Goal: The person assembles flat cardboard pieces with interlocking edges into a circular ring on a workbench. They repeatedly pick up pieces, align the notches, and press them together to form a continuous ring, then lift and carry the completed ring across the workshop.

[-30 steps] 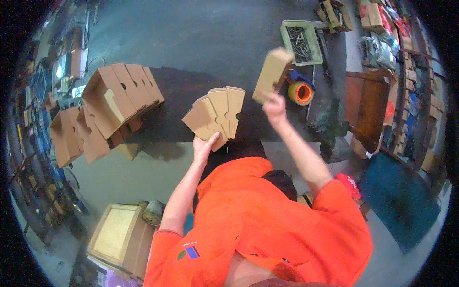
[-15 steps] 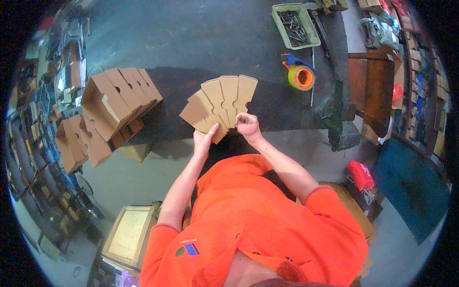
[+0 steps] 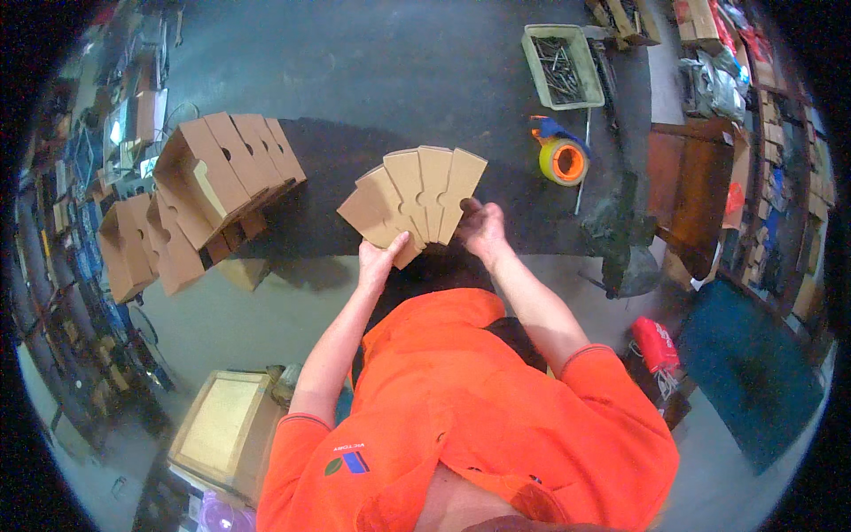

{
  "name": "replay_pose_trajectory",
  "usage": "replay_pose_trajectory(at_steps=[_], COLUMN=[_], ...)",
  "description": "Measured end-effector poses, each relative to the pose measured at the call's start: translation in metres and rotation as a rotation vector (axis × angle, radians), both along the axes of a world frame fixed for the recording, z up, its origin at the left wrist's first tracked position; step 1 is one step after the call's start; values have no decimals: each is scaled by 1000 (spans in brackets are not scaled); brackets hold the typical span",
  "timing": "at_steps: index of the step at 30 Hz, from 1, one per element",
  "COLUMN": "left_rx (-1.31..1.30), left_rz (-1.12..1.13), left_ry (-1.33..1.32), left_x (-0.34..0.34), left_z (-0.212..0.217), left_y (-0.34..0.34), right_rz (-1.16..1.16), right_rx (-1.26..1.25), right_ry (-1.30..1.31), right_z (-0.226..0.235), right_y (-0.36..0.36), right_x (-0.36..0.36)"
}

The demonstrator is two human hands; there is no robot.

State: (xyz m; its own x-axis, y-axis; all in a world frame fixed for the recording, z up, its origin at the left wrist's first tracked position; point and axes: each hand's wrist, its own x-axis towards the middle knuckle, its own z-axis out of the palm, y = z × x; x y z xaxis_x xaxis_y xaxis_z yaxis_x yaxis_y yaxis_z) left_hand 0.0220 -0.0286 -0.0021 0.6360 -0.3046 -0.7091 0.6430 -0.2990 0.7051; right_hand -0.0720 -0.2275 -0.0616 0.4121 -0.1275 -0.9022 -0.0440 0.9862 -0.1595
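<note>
Fanned cardboard cartons [image 3: 406,177] are pinched by the left hand [image 3: 379,259] — firmness is advised — with the right hand [image 3: 484,232] half-open, seemingly empty.

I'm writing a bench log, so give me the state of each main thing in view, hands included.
Cardboard pieces: fanned out, overlapping
Left hand: gripping the fan's lower end
Right hand: fingers bent beside the fan; contact unclear
Cardboard boxes at left: open, grouped together
Pale green tray: uncovered, holding metal pieces
Tape roll: resting on the bench, unheld
</note>
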Motion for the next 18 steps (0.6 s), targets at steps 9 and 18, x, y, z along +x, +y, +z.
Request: replay_pose_trajectory(at_steps=[9, 18], left_rx=[97, 72], left_rz=[-85, 18], left_ry=[-138, -208], left_x=[0, -4], left_z=[-1, 6], left_y=[-12, 4], right_rz=[157, 49], right_rx=[-44, -75], right_ry=[-107, -73], right_z=[13, 39], right_y=[20, 46], right_x=[55, 65])
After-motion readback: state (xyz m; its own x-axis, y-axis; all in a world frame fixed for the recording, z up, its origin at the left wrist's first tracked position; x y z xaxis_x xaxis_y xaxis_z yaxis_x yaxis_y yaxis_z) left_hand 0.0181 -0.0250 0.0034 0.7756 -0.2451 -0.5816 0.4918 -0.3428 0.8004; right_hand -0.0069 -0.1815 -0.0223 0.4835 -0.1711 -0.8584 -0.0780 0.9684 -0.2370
